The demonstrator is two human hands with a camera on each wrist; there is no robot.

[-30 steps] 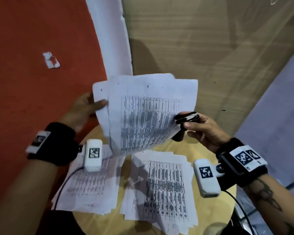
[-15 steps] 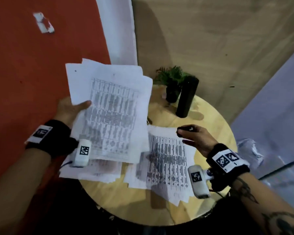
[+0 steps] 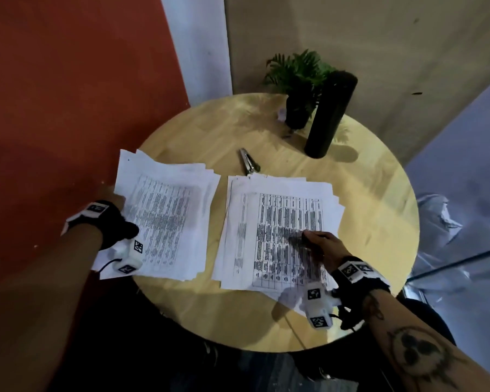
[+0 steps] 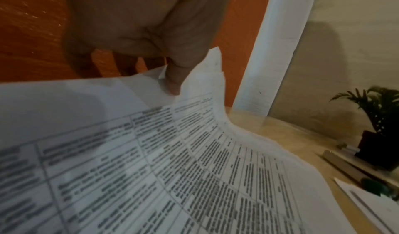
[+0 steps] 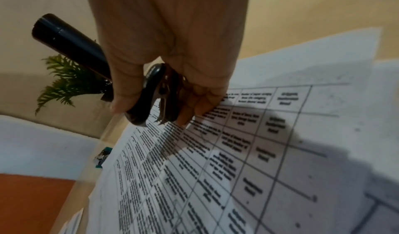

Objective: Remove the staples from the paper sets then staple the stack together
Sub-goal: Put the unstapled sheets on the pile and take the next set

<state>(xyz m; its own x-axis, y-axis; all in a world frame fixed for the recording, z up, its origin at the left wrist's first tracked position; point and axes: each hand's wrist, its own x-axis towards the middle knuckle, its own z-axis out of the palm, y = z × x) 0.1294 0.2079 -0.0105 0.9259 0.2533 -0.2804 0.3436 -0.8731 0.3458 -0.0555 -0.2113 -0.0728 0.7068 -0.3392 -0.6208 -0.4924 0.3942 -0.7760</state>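
Both forearms reach forward, each wrist wrapped in a black band carrying a white camera. The left hand point(image 4: 138, 33) pinches a sheet's far corner between thumb and fingers. The right hand point(image 5: 170, 53) curls around a staple remover point(image 5: 151, 96), fingertips pointing down.

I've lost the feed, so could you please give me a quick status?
Left hand grips left paper stack. Right hand holds staple remover over right stack. Stapler on table, nothing in the way.
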